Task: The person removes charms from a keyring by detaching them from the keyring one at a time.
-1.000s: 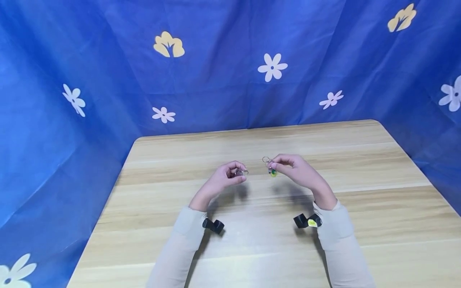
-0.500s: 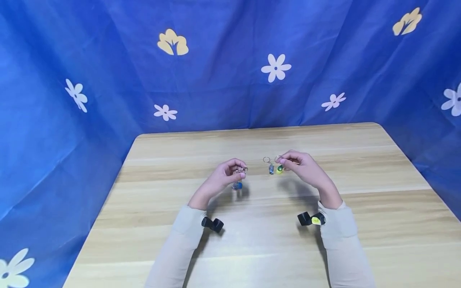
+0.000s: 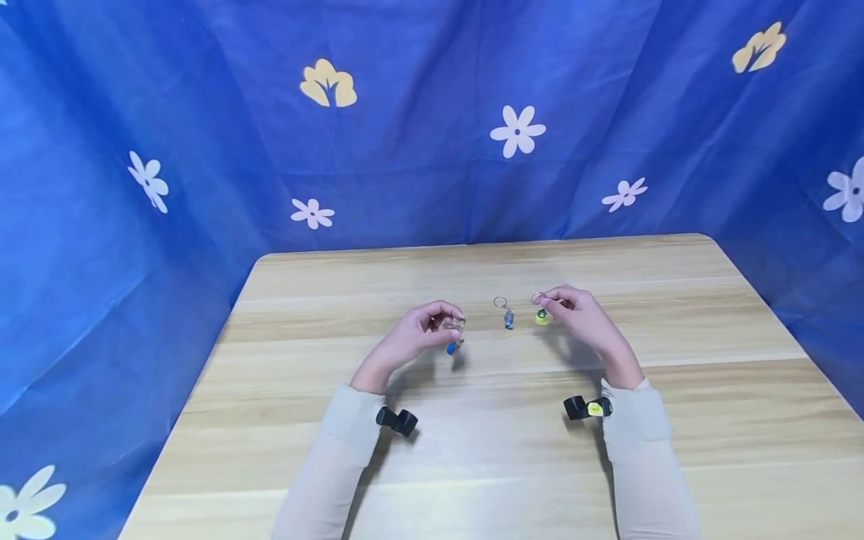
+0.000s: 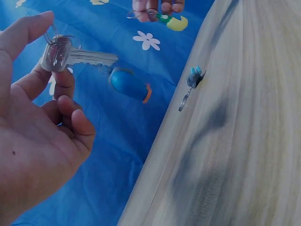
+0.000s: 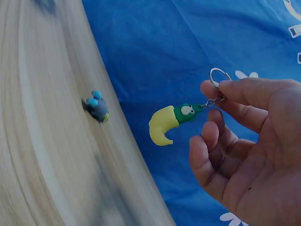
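Observation:
My left hand (image 3: 421,334) pinches a metal ring with a silver key (image 4: 91,57) and a blue egg-shaped charm (image 4: 128,84) with an orange end, all held above the table. Opposite, my right hand (image 3: 580,319) pinches the ring (image 5: 219,77) of a keychain whose yellow-and-green figure (image 5: 164,123) hangs from a short chain. Between the hands, a grey-blue figure keychain (image 3: 509,319) lies on the table, its metal ring (image 3: 500,301) toward the back. In the right wrist view that keychain's figure (image 5: 97,107) shows light-blue parts on top.
The pale wood-grain table (image 3: 472,427) has rounded back corners. A blue curtain (image 3: 418,172) with white flowers and yellow tree shapes hangs behind and at both sides. Black camera mounts (image 3: 398,421) sit at both wrists.
The grey-blue keychain has left my right hand and now lies on the table. That hand has moved right with the yellow-and-green keychain. At my left hand the blue charm has come into view.

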`<state>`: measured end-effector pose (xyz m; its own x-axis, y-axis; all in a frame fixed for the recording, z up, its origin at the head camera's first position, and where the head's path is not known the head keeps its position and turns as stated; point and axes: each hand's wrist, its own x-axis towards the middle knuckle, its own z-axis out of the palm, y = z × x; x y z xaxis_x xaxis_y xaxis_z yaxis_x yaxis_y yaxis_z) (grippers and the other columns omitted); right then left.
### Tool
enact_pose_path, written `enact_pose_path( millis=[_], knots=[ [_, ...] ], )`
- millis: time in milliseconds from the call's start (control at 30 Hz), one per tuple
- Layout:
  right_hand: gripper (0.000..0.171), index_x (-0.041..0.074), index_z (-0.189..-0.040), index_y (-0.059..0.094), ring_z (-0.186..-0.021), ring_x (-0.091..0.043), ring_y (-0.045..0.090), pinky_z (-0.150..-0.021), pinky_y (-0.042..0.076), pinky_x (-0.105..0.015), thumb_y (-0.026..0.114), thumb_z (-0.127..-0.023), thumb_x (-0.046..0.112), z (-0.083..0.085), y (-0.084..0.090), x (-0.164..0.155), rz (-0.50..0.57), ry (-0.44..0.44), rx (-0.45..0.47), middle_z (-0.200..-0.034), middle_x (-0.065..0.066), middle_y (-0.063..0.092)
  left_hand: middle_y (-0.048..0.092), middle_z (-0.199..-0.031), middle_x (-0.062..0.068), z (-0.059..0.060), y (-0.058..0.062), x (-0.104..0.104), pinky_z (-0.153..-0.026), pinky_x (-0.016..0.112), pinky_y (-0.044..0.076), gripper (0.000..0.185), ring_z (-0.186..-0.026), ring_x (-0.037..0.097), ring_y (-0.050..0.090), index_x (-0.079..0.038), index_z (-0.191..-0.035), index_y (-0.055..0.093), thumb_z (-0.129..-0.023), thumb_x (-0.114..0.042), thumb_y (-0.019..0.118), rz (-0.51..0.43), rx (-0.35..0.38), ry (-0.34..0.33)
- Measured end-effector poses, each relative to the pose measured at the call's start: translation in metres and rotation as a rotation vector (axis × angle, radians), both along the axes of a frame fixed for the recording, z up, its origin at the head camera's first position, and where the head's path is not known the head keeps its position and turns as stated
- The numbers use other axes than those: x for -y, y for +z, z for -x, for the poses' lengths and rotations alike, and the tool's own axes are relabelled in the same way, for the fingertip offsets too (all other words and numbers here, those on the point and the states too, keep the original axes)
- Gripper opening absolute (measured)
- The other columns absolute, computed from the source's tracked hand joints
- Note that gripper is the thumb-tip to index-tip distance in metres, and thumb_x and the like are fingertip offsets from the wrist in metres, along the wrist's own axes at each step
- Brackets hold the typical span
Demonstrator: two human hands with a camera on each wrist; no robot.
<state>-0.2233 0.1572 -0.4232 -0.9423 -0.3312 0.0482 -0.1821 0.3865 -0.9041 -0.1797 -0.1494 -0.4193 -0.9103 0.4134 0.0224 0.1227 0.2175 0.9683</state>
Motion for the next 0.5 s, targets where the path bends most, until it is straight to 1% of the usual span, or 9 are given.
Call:
enact_pose_path(
  millis=[100, 233, 333, 433, 500],
  knots=[
    [0.032, -0.011, -0.112, 0.062, -0.089, -0.004, 0.059, -0.084, 0.056, -0.035, 0.053, -0.099, 0.017, 0.0028, -0.0047, -0.0033, 0.024, -0.028, 0.027, -0.127, -0.022, 0.058, 0.053, -0.088, -0.003, 0.0005, -0.0012, 0.0007, -0.069, 0.02, 0.042, 0.031, -0.08, 0.013, 0.047, -0.006, -0.114, 0.062, -0.086, -0.014, 0.069, 0.009, 0.018, -0.011],
    [0.035, -0.014, -0.113, 0.058, -0.083, -0.004, 0.061, -0.076, 0.055, -0.024, 0.053, -0.099, 0.018, 0.0032, -0.0037, -0.0054, 0.077, -0.061, 0.062, -0.133, -0.023, 0.056, 0.053, -0.09, -0.001, 0.0018, -0.0003, 0.0005, -0.071, 0.02, 0.045, 0.03, -0.082, 0.013, 0.049, -0.005, -0.114, 0.062, -0.086, -0.013, 0.069, 0.017, 0.007, -0.024],
    [0.035, -0.015, -0.114, 0.057, -0.078, -0.004, 0.062, -0.073, 0.054, -0.019, 0.052, -0.099, 0.016, 0.003, -0.0016, -0.0068, 0.101, -0.068, 0.075, -0.135, -0.025, 0.054, 0.056, -0.092, 0.0, 0.0025, 0.0013, -0.0009, -0.074, 0.02, 0.048, 0.03, -0.084, 0.013, 0.053, -0.004, -0.114, 0.062, -0.086, -0.012, 0.069, 0.018, 0.003, -0.033],
    [0.034, -0.015, -0.115, 0.057, -0.076, -0.004, 0.062, -0.072, 0.054, -0.019, 0.051, -0.099, 0.015, 0.0031, -0.0011, -0.008, 0.109, -0.072, 0.078, -0.136, -0.025, 0.054, 0.06, -0.095, 0.0, 0.0017, 0.0013, -0.0021, -0.08, 0.025, 0.052, 0.031, -0.087, 0.012, 0.058, -0.002, -0.115, 0.06, -0.087, -0.01, 0.068, 0.004, 0.023, -0.045],
    [0.034, -0.016, -0.115, 0.055, -0.075, -0.005, 0.063, -0.072, 0.055, -0.021, 0.051, -0.099, 0.014, 0.0032, -0.0016, -0.0086, 0.123, -0.074, 0.089, -0.136, -0.027, 0.053, 0.062, -0.097, 0.0, 0.0009, 0.001, -0.003, -0.085, 0.031, 0.054, 0.031, -0.088, 0.011, 0.061, -0.001, -0.116, 0.06, -0.087, -0.009, 0.068, -0.018, 0.051, -0.053]
  ],
)
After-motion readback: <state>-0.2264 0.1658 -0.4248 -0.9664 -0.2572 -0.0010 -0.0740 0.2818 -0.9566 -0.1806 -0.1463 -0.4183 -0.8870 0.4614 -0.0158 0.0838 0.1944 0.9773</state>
